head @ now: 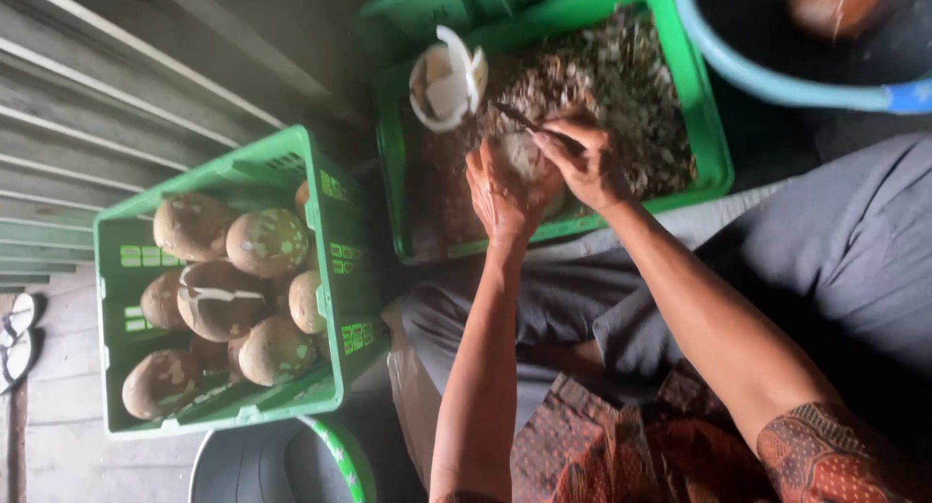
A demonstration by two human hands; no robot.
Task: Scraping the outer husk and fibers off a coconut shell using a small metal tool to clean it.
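Observation:
My left hand (500,190) is cupped around a pale, partly peeled coconut kernel (525,157) and holds it over a green crate (707,124) full of brown shavings. Touching the kernel from the right, my right hand (588,163) grips a thin dark knife (529,123) whose blade lies across the kernel's top. Both forearms reach in from the bottom and lower right. A patterned sleeve covers my right upper arm.
Broken white coconut shell pieces (447,76) lie at the crate's left corner. A second green crate (325,270) at left holds several brown husked coconuts (267,241). A blue basin (777,83) at top right holds a brown coconut (835,3). A grey bucket (257,464) and sandals (19,338) sit on the floor.

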